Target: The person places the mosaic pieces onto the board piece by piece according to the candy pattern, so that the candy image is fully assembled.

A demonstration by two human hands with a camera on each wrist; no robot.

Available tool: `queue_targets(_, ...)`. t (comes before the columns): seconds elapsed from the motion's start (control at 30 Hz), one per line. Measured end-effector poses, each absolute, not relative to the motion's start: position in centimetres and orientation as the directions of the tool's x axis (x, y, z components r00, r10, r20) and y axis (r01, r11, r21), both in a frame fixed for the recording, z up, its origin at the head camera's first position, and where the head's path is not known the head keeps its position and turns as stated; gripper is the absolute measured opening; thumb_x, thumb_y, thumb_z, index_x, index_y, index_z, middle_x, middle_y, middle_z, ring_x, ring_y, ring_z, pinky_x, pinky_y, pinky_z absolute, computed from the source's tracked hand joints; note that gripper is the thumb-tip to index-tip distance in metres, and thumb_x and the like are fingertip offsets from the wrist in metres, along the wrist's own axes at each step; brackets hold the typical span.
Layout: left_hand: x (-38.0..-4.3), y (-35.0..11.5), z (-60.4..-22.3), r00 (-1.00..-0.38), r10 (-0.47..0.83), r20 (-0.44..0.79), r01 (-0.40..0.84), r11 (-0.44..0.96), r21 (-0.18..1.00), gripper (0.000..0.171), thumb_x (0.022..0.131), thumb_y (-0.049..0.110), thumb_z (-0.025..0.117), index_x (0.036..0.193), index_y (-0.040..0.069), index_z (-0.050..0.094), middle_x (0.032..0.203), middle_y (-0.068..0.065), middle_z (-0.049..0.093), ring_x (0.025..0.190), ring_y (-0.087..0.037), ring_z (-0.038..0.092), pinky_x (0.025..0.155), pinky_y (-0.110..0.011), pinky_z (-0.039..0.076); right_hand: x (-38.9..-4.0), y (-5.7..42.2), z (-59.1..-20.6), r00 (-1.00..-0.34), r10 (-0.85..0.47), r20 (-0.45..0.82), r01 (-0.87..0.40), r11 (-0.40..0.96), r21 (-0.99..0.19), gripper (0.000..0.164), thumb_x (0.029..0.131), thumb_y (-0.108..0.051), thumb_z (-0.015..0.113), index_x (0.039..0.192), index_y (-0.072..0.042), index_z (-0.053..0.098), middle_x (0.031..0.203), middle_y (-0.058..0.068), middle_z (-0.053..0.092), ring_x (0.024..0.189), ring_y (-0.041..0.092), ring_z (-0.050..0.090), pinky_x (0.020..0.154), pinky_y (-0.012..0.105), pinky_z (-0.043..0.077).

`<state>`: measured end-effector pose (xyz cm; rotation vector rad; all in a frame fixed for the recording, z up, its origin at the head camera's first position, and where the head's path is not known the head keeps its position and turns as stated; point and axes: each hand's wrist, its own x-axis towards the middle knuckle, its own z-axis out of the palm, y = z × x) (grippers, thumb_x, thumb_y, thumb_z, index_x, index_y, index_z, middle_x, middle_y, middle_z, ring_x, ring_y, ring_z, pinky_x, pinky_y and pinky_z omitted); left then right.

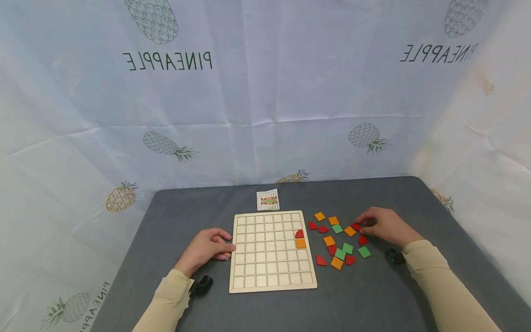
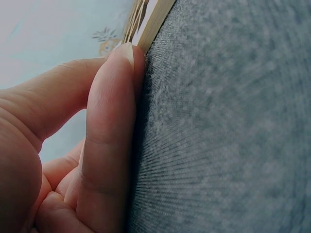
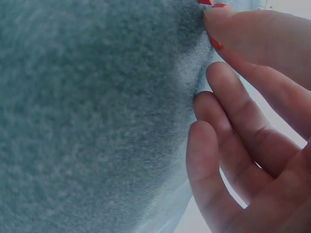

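A square wooden grid board [image 1: 269, 256] lies flat on the table. At its left edge is my left hand [image 1: 209, 247], pinching the rim between thumb and finger; the left wrist view shows the fingertips [image 2: 127, 60] right at the board's side. On the grid's right column, a red quarter-circle tile [image 1: 299, 234] sits just above an orange square tile [image 1: 300, 243]. My right hand [image 1: 383, 224] pinches another red tile [image 1: 355, 227] at the far right of the loose tiles, its other fingers loosely bent. That tile is partly hidden by the thumb [image 3: 252, 36] in the right wrist view.
Loose tiles lie right of the board: orange squares [image 1: 337, 263], green squares [image 1: 364, 251] and red quarter-circles [image 1: 321, 260]. Behind the board is a small pattern card [image 1: 268, 200]. A pineapple-print cloth [image 1: 265, 92] hangs around the grey table [image 1: 199, 203].
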<state>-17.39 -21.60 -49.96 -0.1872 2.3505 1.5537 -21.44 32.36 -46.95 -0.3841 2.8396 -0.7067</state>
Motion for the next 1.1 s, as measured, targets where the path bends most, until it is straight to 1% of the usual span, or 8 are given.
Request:
queue_targets(0.2, -17.4, -21.7, -49.9, -0.940, 0.066, -0.336, -0.285, 0.393, 0.874, 0.042, 0.082, 0.018, 0.097, 0.113, 0.004, 0.073, 0.082, -0.011, 0.075, 0.071, -0.019, 0.078, 0.070, -0.033, 0.068, -21.3, 32.2, -46.9, -0.957, -0.266, -0.116, -0.182, 0.860, -0.478, 0.023, 0.095, -0.021, 0.084, 0.117, -0.013, 0.081, 0.107, 0.002, 0.074, 0.096, 0.018, 0.067, 0.082, 0.042, 0.061)
queue_targets(0.37, -17.4, -21.7, -49.9, -0.938, 0.059, -0.342, -0.292, 0.395, 0.871, 0.043, 0.081, 0.018, 0.097, 0.113, 0.003, 0.072, 0.082, -0.011, 0.074, 0.071, -0.019, 0.077, 0.070, -0.033, 0.068, -20.7, 31.1, -46.3, -0.963, -0.253, -0.092, -0.173, 0.843, -0.510, 0.024, 0.095, -0.025, 0.084, 0.116, -0.014, 0.082, 0.108, 0.002, 0.074, 0.097, 0.018, 0.068, 0.084, 0.042, 0.062)
queue_targets(0.47, -17.4, -21.7, -50.0, -0.941, 0.055, -0.334, -0.286, 0.402, 0.870, 0.043, 0.082, 0.018, 0.097, 0.114, 0.003, 0.072, 0.083, -0.011, 0.074, 0.071, -0.019, 0.077, 0.069, -0.033, 0.068, -20.2, 29.9, -45.9, -0.960, -0.271, -0.066, -0.199, 0.830, -0.521, 0.022, 0.095, -0.025, 0.084, 0.115, -0.015, 0.082, 0.107, 0.001, 0.074, 0.096, 0.016, 0.068, 0.082, 0.038, 0.062)
queue_targets(0.63, -17.5, -21.5, -50.0, -0.942, 0.037, -0.335, -0.291, 0.412, 0.863, 0.040, 0.082, 0.017, 0.097, 0.112, 0.005, 0.074, 0.082, -0.011, 0.074, 0.070, -0.017, 0.077, 0.068, -0.032, 0.068, -19.3, 27.1, -45.5, -0.950, -0.312, -0.035, -0.243, 0.802, -0.546, 0.019, 0.095, -0.025, 0.085, 0.113, -0.018, 0.083, 0.105, -0.003, 0.073, 0.091, 0.013, 0.065, 0.074, 0.029, 0.059)
queue_targets(0.73, -17.5, -21.5, -50.1, -0.942, 0.037, -0.332, -0.288, 0.416, 0.863, 0.039, 0.082, 0.017, 0.096, 0.112, 0.005, 0.074, 0.082, -0.011, 0.074, 0.070, -0.017, 0.077, 0.068, -0.033, 0.068, -18.8, 25.1, -45.2, -0.942, -0.336, -0.019, -0.268, 0.781, -0.564, 0.018, 0.094, -0.023, 0.086, 0.111, -0.018, 0.083, 0.101, -0.004, 0.072, 0.088, 0.013, 0.063, 0.071, 0.028, 0.057)
queue_targets(0.87, -17.5, -21.5, -50.0, -0.941, 0.043, -0.335, -0.289, 0.412, 0.864, 0.040, 0.083, 0.016, 0.096, 0.113, 0.004, 0.073, 0.083, -0.011, 0.074, 0.070, -0.017, 0.077, 0.068, -0.032, 0.068, -18.1, 22.7, -45.0, -0.936, -0.352, -0.025, -0.275, 0.772, -0.573, 0.017, 0.093, -0.024, 0.087, 0.109, -0.021, 0.083, 0.099, -0.008, 0.069, 0.088, 0.011, 0.062, 0.073, 0.027, 0.057)
queue_targets(0.97, -17.4, -21.6, -49.9, -0.940, 0.052, -0.337, -0.289, 0.407, 0.867, 0.041, 0.083, 0.017, 0.096, 0.114, 0.003, 0.073, 0.083, -0.010, 0.074, 0.070, -0.016, 0.077, 0.068, -0.032, 0.068, -17.5, 21.2, -45.0, -0.929, -0.370, -0.024, -0.289, 0.764, -0.577, 0.017, 0.092, -0.024, 0.089, 0.108, -0.024, 0.082, 0.101, -0.009, 0.071, 0.090, 0.012, 0.064, 0.074, 0.025, 0.057)
queue_targets(1.1, -17.4, -21.6, -49.7, -0.940, 0.063, -0.335, -0.284, 0.398, 0.872, 0.043, 0.083, 0.018, 0.096, 0.115, 0.003, 0.073, 0.083, -0.010, 0.074, 0.070, -0.016, 0.077, 0.068, -0.032, 0.068, -16.9, 19.7, -45.0, -0.899, -0.437, 0.015, -0.363, 0.726, -0.584, 0.017, 0.091, -0.021, 0.090, 0.106, -0.023, 0.082, 0.105, -0.008, 0.074, 0.092, 0.018, 0.065, 0.073, 0.025, 0.056)
